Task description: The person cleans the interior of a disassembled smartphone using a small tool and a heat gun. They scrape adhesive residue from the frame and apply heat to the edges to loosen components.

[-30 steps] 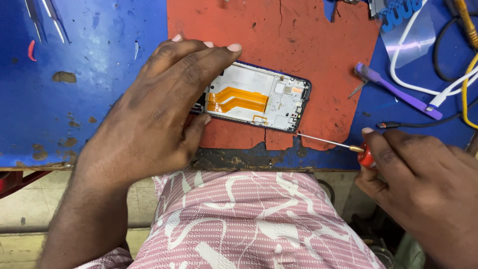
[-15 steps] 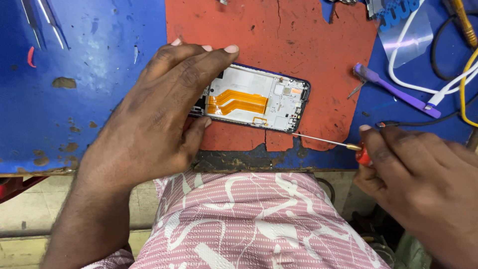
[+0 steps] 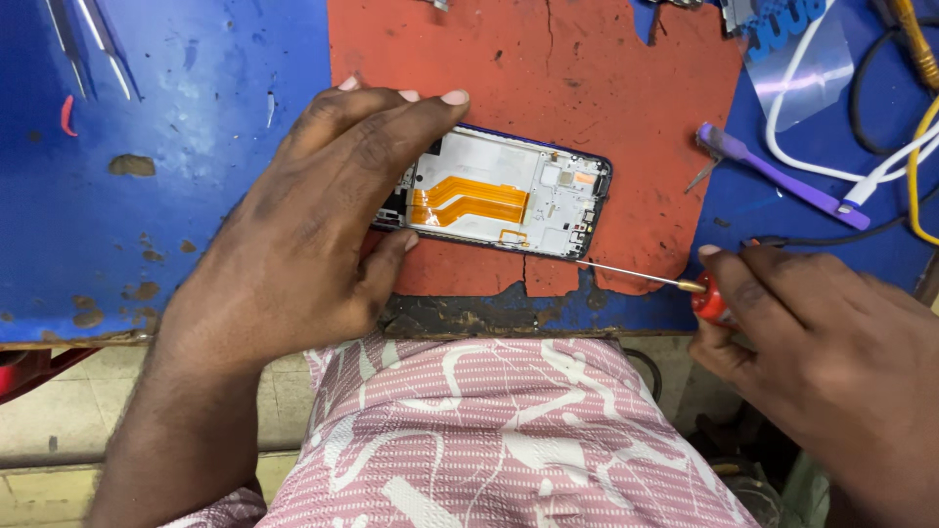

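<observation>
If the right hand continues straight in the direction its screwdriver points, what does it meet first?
The right hand aims the screwdriver up-left. Its tip already appears to touch the lower right corner of the opened phone, so the phone comes first, though exact contact is hard to judge.

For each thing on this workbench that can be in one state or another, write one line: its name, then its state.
Phone: back cover off, orange flex cable exposed, lying flat on the red mat.
Left hand: pressed over the phone's left end.
Right hand: closed around the screwdriver handle.
Screwdriver: held, tip at the phone's lower right corner.
Purple tool: lying loose, untouched.
Tweezers: lying loose, untouched.
</observation>
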